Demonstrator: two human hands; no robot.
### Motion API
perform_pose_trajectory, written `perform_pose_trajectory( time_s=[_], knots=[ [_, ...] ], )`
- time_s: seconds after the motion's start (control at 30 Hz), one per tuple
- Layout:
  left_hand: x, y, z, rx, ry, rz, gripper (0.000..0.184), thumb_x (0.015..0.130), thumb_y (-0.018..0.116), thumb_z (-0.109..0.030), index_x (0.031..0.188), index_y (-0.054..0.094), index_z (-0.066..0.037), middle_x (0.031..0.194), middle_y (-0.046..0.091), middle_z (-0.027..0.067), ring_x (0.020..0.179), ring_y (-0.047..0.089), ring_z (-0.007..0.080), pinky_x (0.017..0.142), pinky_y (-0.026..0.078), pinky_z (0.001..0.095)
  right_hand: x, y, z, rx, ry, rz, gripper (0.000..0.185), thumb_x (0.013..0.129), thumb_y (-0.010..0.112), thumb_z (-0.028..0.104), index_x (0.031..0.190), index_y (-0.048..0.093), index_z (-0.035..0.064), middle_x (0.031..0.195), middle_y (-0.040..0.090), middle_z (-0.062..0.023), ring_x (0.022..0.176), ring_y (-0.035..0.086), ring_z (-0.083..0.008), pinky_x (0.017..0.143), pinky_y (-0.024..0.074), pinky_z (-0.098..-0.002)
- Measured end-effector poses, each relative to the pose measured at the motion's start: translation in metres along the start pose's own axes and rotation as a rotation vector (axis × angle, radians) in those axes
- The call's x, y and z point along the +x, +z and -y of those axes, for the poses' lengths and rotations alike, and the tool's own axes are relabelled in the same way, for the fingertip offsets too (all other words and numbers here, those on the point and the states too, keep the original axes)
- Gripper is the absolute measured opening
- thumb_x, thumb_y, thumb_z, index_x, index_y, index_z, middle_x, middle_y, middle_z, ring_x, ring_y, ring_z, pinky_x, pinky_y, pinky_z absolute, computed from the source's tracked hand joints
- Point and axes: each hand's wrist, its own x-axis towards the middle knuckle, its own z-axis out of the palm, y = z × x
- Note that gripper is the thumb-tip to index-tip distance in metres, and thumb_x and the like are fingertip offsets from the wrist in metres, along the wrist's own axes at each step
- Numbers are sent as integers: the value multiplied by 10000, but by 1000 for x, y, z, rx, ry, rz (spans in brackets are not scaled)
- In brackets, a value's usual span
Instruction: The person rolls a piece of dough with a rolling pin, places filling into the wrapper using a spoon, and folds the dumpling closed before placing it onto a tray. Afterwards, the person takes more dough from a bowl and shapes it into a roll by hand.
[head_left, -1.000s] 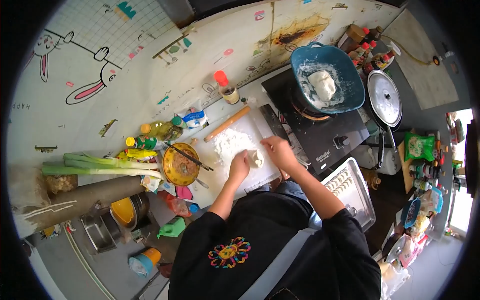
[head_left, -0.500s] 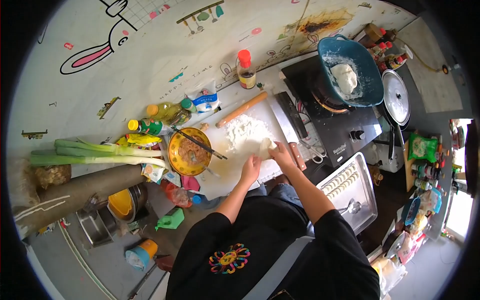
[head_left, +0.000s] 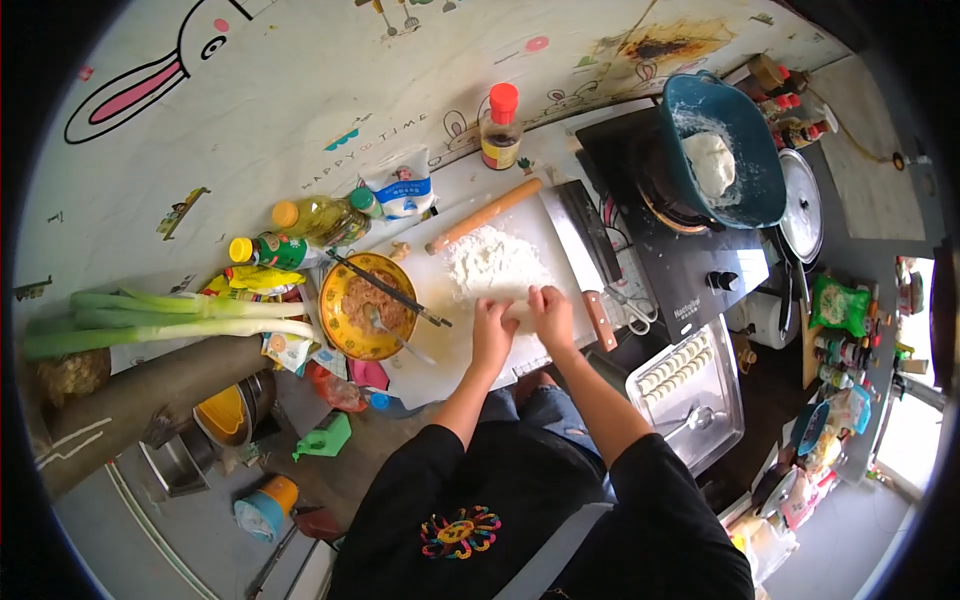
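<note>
Between my two hands is a pale piece of dough [head_left: 518, 316], low over the near side of the white board [head_left: 440, 375]. My left hand [head_left: 492, 335] has its fingers closed on one end, and my right hand [head_left: 553, 318] grips the other. Just beyond them lies a heap of white flour [head_left: 492, 262], with a wooden rolling pin [head_left: 485, 215] behind it. To the left, a yellow bowl [head_left: 335, 335] holds minced filling [head_left: 372, 303], with dark chopsticks [head_left: 400, 295] across it. A wood-handled knife [head_left: 600, 320] rests right of my right hand.
At right, a metal tray [head_left: 715, 440] carries rows of dumplings [head_left: 677, 370] and a spoon. A teal basin [head_left: 745, 185] with a dough lump [head_left: 710, 163] stands on the black stove [head_left: 690, 285]. Bottles, a sauce bottle [head_left: 501, 130] and leeks [head_left: 180, 330] line the back and left.
My hands have come level and closer together on the dough, my left hand moving up its end. The dough was held more by my right hand before. The view has shifted slightly.
</note>
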Motion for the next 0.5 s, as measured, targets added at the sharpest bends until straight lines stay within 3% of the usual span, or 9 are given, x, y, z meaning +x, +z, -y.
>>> perform_pose_trajectory(
  time_s=[0.03,0.07,0.13,0.17,0.3,0.4,0.43,0.5],
  knots=[
    [2,1,2,8,23,-7,371,720,675,-43,1087,618,-27,1037,516,196,926,540,349,783,466,401,-6,2,6,-40,38,-8,295,842,625,224,692,573,-24,745,584,-205,696,574,-358,620,455,-408],
    [3,3,4,14,45,-14,375,722,665,-37,1094,612,-24,1035,515,196,921,540,349,784,463,403,-14,13,-2,-78,-173,-65,253,812,630,201,688,531,4,741,561,-184,686,536,-364,616,434,-420],
    [0,6,9,38,65,-7,395,730,645,-24,1120,589,-17,1031,510,198,912,538,355,783,458,407,-17,28,-13,-227,-309,-102,165,799,632,226,778,561,79,827,570,-120,800,541,-324,719,413,-420],
    [1,4,8,56,71,0,409,735,634,-18,1140,571,-12,1028,508,200,908,536,360,782,457,411,-15,34,-10,-296,-292,-135,143,794,628,225,876,568,123,917,559,-77,889,515,-287,774,381,-413],
    [-9,-1,-14,173,23,-123,439,780,609,-19,1205,505,8,1011,502,202,879,547,330,750,466,390,17,39,-3,-420,-344,-246,131,831,590,227,923,603,135,922,557,-57,906,513,-265,788,376,-411],
    [-30,18,-18,-218,-301,-129,446,815,603,-33,1236,464,24,1012,496,199,858,552,274,715,473,354,22,34,2,-424,-246,-190,120,849,577,239,892,620,136,937,563,-52,918,512,-253,797,373,-406],
    [-29,23,-16,-217,-221,-205,402,829,616,-56,1196,484,40,951,508,173,804,548,230,667,465,322,22,32,5,-363,-230,-200,165,871,556,239,805,634,109,917,585,-64,899,521,-262,776,388,-405],
    [-16,19,-15,-147,-212,-184,384,804,644,-59,1151,511,40,894,516,157,766,544,240,653,459,331,18,26,-2,-111,-250,-176,210,881,542,232,756,632,89,880,598,-91,870,530,-284,751,398,-406]
  ],
)
